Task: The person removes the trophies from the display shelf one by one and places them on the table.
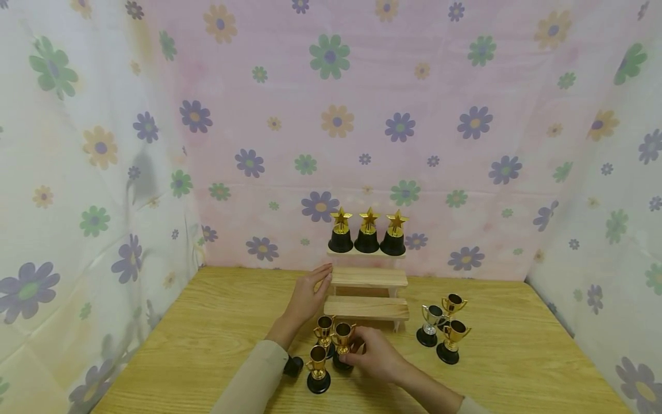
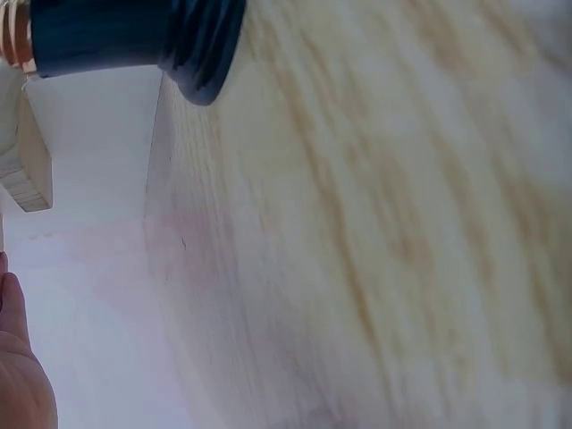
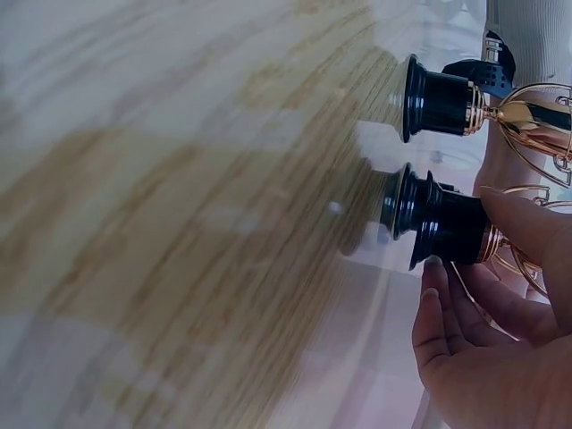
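Head view, wooden stand (image 1: 366, 309): three steps, on a wood-grain table (image 1: 233, 310); I read clock hours from its middle, with 12 toward the back.
Star trophies (image 1: 366, 241): three, gold on black bases, upright in a row on the top step, at 12.
Left hand (image 1: 305, 296): at 9, released, fingers straight, beside the end of the middle step; whether it touched, I could not tell.
Right hand (image 1: 381, 355): at 6, thumb and fingers grasping the held gold cup (image 1: 342, 344) by its black base.
Held cup's place: at 7, upright; raised or standing, I could not tell.
Neighbouring gold cups (image 1: 318, 362): two, upright, at the held cup's 10 and 8.
Silver cup (image 1: 430, 319): at 4, upright, close beside two further gold cups (image 1: 451, 344).
Backdrop (image 1: 289, 98): flowered cloth, behind the table.
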Demonstrator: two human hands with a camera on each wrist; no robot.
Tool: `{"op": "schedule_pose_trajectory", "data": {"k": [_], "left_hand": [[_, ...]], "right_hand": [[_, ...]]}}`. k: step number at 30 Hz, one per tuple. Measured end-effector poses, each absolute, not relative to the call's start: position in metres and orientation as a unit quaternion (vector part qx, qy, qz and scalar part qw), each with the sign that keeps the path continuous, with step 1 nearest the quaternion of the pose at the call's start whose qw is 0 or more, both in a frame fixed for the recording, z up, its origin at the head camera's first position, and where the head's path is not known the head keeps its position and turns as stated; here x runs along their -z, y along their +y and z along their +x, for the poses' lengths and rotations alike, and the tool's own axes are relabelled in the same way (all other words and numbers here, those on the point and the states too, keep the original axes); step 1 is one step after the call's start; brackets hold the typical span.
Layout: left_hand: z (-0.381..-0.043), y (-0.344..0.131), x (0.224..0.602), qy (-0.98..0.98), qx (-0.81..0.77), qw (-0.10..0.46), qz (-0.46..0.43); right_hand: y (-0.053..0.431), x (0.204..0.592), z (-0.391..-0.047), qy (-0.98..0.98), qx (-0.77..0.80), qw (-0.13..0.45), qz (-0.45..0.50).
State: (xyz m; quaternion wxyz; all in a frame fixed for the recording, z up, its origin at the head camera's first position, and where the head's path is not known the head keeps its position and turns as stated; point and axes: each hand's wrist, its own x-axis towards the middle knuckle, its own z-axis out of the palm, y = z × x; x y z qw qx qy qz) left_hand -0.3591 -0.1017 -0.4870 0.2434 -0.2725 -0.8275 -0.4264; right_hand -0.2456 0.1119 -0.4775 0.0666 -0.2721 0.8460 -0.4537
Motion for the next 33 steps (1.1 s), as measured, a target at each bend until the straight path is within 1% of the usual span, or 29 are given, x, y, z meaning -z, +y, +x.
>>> {"op": "schedule_pose_trajectory", "data": {"k": [19, 33], "left_hand": [[-0.3625, -0.1022, 0.4910, -0.834, 0.421, 0.244, -0.259], [-0.3613, -0.1017, 0.4897, -0.831, 0.425, 0.241, -0.266]], "right_hand": [[0.1082, 0.4847, -0.2424, 0.846, 0.448, 0.091, -0.276], [0.1096, 0.4858, -0.2421, 0.845, 0.449, 0.086, -0.278]]}}
